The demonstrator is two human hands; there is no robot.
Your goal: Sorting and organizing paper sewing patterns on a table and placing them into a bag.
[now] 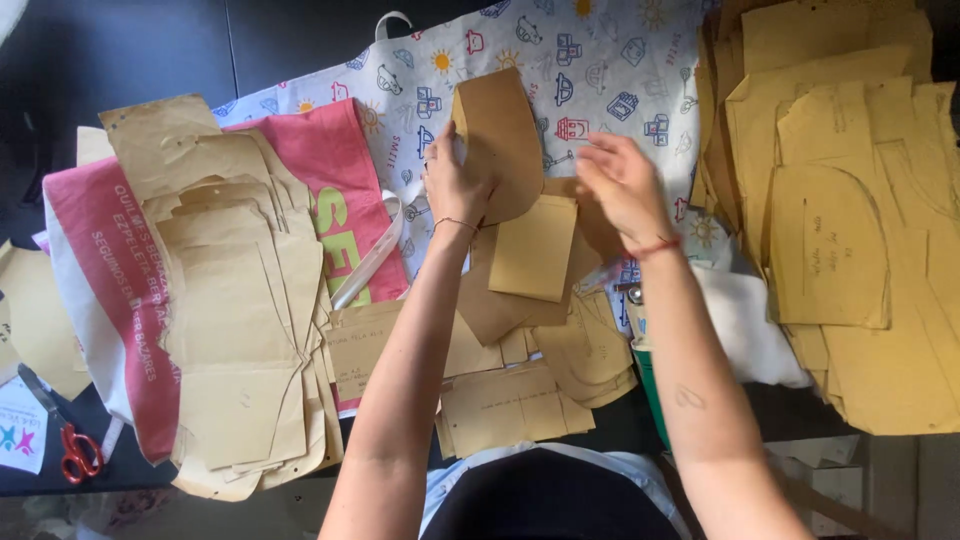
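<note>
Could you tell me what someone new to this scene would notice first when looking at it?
Brown paper pattern pieces lie everywhere: one stack at the left over a red printed cloth, another pile filling the right side. At the centre, the left hand holds up a curved paper piece above a white cloth with small drawings, with the right hand beside it. Red-handled scissors sit at the lower left.

Tan-brown paper pieces point(500, 140) lie over white cartoon-printed fabric point(600, 60) and a red-and-white bag point(340, 160); scissors point(75, 450) have red handles.

Left hand point(455, 185) grips a brown paper pattern piece point(500, 140); right hand point(620, 185) hovers beside it.
</note>
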